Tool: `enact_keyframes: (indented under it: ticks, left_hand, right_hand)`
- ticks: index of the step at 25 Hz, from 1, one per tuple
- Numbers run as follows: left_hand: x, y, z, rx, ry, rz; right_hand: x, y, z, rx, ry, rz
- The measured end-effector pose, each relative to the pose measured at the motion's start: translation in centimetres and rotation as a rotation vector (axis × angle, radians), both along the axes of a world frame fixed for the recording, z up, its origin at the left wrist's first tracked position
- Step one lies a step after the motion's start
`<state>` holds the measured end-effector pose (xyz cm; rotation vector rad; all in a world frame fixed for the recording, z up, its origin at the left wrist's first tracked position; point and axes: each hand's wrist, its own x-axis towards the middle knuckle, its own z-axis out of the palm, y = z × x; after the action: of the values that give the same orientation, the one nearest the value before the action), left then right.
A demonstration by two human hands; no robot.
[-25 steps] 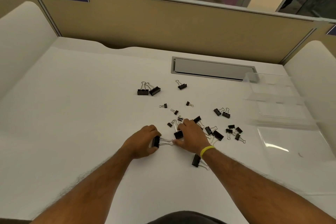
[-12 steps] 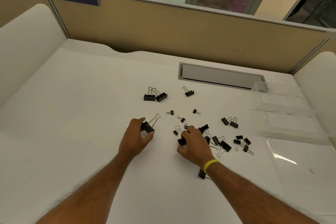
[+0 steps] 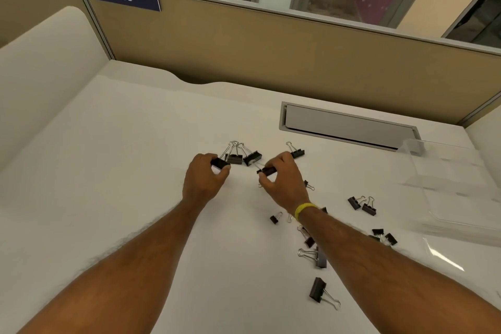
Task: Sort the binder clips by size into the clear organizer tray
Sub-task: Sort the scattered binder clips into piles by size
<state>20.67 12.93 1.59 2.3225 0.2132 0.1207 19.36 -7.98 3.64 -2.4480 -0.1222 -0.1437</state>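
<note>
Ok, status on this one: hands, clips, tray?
Left hand grips a large clip. Right hand pinches a second clip. Tray far right, apart from both. Loose clips scattered between.

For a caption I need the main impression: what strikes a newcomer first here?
Over the middle of the desk, the left hand pinches a black binder clip and the right hand pinches a second clip. Loose clips lie scattered around the right forearm; the clear organizer tray stands at its right edge.

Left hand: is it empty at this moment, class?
No, the left hand pinches a black binder clip between thumb and fingers.
</note>
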Motion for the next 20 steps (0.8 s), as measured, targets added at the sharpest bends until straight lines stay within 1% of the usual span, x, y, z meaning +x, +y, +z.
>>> enact_keyframes:
  ticks: [2,6,12,15,20]
  left_hand:
    - [2.2,0.1,-0.3,0.019,0.051,0.008]
    - [5.4,-0.3,-0.7,0.066,0.101,0.004]
    - [7.2,-0.8,-2.0,0.118,0.171,-0.048]
    - [7.2,-1.1,-2.3,0.123,0.165,-0.078]
    - [6.0,-0.8,-2.3,0.145,0.131,-0.161]
  right_hand:
    - [2.5,0.9,0.2,0.034,-0.001,-0.014]
    - [6.0,1.6,-0.9,0.071,0.105,-0.048]
    - [7.3,2.1,-3.0,0.090,0.141,-0.028]
    - [7.5,2.1,-3.2,0.065,0.123,0.018]
    - [6.9,1.8,-3.3,-0.038,0.086,0.064]
